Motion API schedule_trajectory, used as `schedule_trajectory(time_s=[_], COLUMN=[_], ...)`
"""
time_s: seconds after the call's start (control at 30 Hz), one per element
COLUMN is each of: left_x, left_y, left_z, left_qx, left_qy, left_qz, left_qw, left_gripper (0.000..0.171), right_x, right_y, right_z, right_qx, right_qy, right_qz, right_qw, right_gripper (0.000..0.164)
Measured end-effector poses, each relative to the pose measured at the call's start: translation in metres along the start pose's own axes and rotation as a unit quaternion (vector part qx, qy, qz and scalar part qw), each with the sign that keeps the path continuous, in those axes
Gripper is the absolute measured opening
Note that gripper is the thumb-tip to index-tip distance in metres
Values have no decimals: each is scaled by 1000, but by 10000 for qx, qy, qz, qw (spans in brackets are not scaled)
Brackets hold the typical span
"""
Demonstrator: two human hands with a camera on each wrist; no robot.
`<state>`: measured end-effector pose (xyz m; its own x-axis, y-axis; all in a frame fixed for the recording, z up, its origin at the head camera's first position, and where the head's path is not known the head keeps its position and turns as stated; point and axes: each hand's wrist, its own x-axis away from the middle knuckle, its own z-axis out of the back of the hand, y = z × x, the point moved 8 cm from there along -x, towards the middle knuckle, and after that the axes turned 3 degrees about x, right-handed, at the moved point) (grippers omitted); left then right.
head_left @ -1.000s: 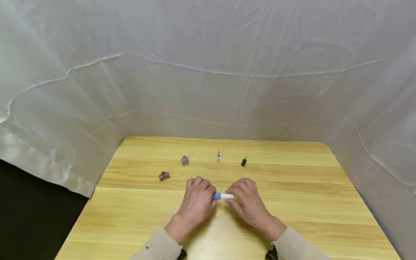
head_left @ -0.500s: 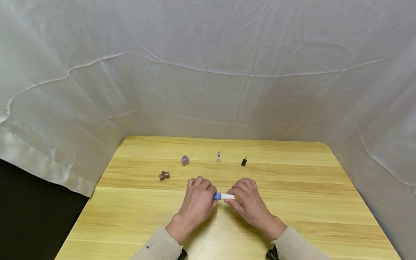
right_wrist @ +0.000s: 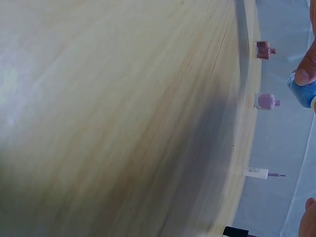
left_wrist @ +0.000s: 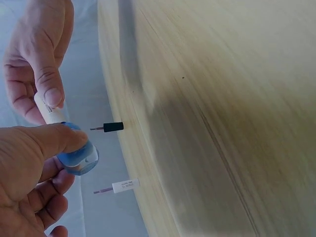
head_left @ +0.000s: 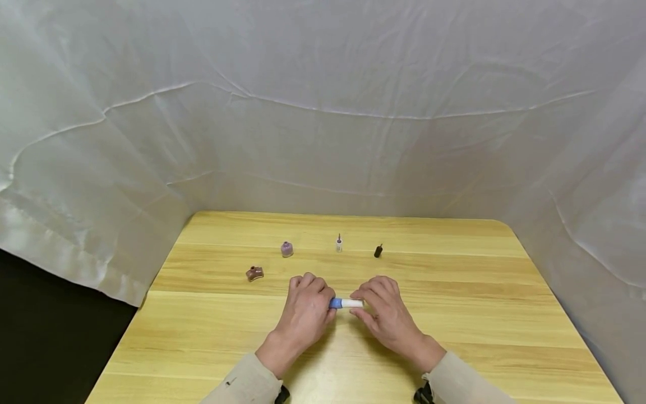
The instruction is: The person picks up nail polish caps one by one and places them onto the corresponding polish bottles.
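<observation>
A nail polish bottle with blue polish (left_wrist: 81,157) lies sideways between my two hands, above the table. My left hand (head_left: 308,308) grips its glass body, thumb along the top and fingers curled beneath. From the other side my right hand (head_left: 384,312) pinches the white cap (head_left: 352,303) between thumb and fingers. The cap meets the bottle's neck in the left wrist view. At the right wrist view's edge, the blue glass shows under the left thumb, and most of the right hand is out of frame.
Beyond my hands stand a star-shaped reddish-brown polish bottle (head_left: 254,273) and a purple one (head_left: 287,249), both uncapped. To their right, a white cap (head_left: 339,246) and a black cap (head_left: 378,252) stand with brushes upward. Pale curtains (head_left: 323,151) surround the wooden table (head_left: 479,314).
</observation>
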<state>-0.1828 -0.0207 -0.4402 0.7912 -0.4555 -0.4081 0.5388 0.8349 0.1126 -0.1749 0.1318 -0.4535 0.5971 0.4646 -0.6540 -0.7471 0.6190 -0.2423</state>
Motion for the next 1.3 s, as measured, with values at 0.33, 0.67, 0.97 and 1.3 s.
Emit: schedule_trajectory(time_s=[0.33,0.67,0.97,1.3], left_x=[0,1,2,2], left_y=[0,2,0,2], left_z=[-2,-2,-2,-5], left_qx=[-8,-13,168,174], left_qy=[25,52,-71,-226], left_qz=[1,-6,110,80], left_qw=[10000,10000,9998,9996], left_gripper=[19,21,17,19], right_x=[-2,0,4,3], right_y=[-1,0,1,1], right_z=[0,-1,-1,-1], right_qx=[-65,71,-66,-209], right_qy=[16,-74,67,79], right_qz=[83,62,-110,-95], right_qw=[9999,9999,9999,9997], right_gripper=[18,18,22,19])
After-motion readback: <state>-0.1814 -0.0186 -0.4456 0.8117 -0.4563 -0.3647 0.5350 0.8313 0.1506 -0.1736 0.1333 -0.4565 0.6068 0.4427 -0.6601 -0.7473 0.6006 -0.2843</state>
